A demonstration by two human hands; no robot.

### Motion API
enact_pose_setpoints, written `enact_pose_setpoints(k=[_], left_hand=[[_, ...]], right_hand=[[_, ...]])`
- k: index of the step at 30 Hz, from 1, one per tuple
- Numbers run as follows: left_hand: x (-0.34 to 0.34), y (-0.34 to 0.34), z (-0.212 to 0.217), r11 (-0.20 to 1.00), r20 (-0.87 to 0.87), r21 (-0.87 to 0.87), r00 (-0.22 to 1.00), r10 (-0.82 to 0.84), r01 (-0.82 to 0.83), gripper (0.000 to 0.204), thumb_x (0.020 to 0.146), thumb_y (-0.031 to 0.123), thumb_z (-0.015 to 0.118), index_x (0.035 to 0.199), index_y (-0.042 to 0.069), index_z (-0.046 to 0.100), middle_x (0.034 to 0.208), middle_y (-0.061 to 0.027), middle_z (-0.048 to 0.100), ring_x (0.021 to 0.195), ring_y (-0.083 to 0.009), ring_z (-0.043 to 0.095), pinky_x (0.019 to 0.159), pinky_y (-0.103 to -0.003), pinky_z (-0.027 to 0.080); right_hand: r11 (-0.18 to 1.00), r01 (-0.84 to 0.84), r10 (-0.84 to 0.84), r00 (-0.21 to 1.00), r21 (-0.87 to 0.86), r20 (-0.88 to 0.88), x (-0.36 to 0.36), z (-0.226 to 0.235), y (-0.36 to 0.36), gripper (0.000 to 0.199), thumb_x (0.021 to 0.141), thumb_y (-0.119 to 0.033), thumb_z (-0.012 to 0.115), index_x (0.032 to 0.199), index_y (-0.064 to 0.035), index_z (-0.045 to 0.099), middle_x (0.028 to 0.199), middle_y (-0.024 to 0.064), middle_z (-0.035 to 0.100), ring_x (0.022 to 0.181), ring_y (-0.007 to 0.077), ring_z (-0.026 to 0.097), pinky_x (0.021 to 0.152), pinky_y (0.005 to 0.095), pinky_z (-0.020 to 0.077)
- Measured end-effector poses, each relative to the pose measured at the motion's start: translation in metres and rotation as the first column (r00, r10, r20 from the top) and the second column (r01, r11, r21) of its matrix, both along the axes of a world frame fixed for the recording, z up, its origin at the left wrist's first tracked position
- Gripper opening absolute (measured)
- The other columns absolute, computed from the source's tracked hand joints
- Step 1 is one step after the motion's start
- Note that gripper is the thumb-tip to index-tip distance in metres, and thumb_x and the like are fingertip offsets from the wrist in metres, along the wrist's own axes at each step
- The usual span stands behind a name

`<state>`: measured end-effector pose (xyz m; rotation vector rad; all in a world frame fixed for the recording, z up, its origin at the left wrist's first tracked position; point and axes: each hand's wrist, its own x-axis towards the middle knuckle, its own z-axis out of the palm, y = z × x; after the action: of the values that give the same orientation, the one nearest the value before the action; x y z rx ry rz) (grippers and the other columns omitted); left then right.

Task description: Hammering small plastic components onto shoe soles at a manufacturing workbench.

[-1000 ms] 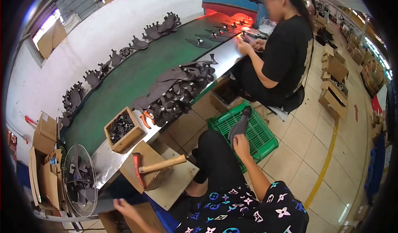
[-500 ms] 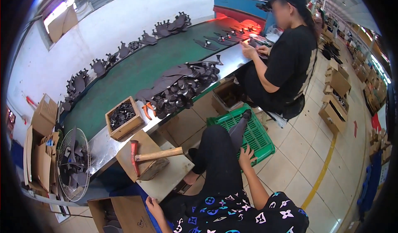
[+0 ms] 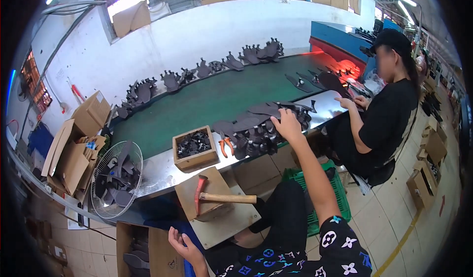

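Observation:
My right hand reaches over a heap of dark grey shoe soles at the near edge of the work table, its fingers apart and touching the top of the heap. My left hand hovers low by the left corner of a pale board, fingers loosely apart and nothing in them. On that board stands a wooden block, and across its top lies a hammer with a red head and wooden handle. Orange-handled pliers rest just left of the heap.
A wooden box of small black parts sits on the metal table edge. Soles line the far side of the green belt. Left are a wire basket of soles and cartons. A co-worker sits at right, near a green crate.
My right hand has risen from beside the green crate to the heap of soles. My left hand has come off the board's edge. The view has swung, and the co-worker now holds up a sole.

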<state>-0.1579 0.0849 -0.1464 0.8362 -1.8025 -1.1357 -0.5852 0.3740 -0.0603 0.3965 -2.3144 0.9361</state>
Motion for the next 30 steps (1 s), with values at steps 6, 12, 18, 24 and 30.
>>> enact_pose_setpoints(k=[6,12,18,24,30], left_hand=[[-0.010,-0.001,0.019,1.000,-0.105,-0.025,0.994,-0.022,0.019,0.041,0.096,0.005,0.051,0.136,0.001,0.047,0.139,-0.0133,0.049,0.126,-0.0259,0.050,0.104,-0.037,0.038],[-0.001,-0.012,0.021,1.000,-0.068,-0.011,0.998,-0.011,0.010,0.032,0.093,0.004,0.052,0.125,-0.001,0.055,0.138,-0.0132,0.051,0.123,-0.0254,0.051,0.103,-0.037,0.039],[-0.024,0.002,0.050,0.989,-0.019,-0.124,0.997,-0.081,0.078,0.036,0.090,0.003,0.055,0.125,-0.003,0.054,0.134,-0.0164,0.054,0.123,-0.0297,0.051,0.103,-0.038,0.039],[-0.052,0.028,0.099,0.804,0.095,-0.459,0.920,-0.379,0.378,0.055,0.087,0.008,0.066,0.137,-0.001,0.045,0.140,-0.0223,0.048,0.135,-0.0404,0.042,0.114,-0.047,0.031],[-0.076,0.034,0.138,0.616,0.057,-0.713,0.903,-0.426,0.336,0.065,0.085,0.014,0.075,0.138,-0.002,0.042,0.137,-0.0246,0.056,0.131,-0.0411,0.051,0.113,-0.052,0.033]], right_hand=[[0.962,0.024,-0.165,0.846,0.273,0.507,-0.091,0.011,0.021,0.059,0.087,-0.051,0.068,0.106,0.0055,0.067,0.109,0.0289,0.066,0.099,0.0374,0.068,0.087,0.0470,0.0539],[0.876,-0.479,0.314,0.661,0.061,0.681,-0.089,0.019,0.013,0.053,0.090,-0.046,0.067,0.097,0.0063,0.067,0.081,0.0144,0.068,0.066,0.0201,0.066,0.064,0.0348,0.0547],[0.835,-0.213,0.458,0.780,-0.507,0.426,-0.087,0.044,0.042,0.033,0.095,-0.032,0.066,0.093,0.0007,0.068,0.082,0.0017,0.063,0.062,0.0107,0.056,0.059,0.0256,0.0480],[0.177,-0.338,0.706,0.698,-0.925,-0.120,0.058,0.104,-0.050,0.015,0.102,-0.018,0.056,0.102,-0.0037,0.058,0.092,0.0041,0.061,0.077,0.0123,0.059,0.069,0.0285,0.0517],[-0.046,-0.555,0.978,-0.196,-0.830,0.077,0.262,0.110,-0.090,0.034,0.100,-0.029,0.060,0.113,0.0022,0.064,0.106,0.0101,0.067,0.093,0.0200,0.067,0.086,0.0324,0.0538]])
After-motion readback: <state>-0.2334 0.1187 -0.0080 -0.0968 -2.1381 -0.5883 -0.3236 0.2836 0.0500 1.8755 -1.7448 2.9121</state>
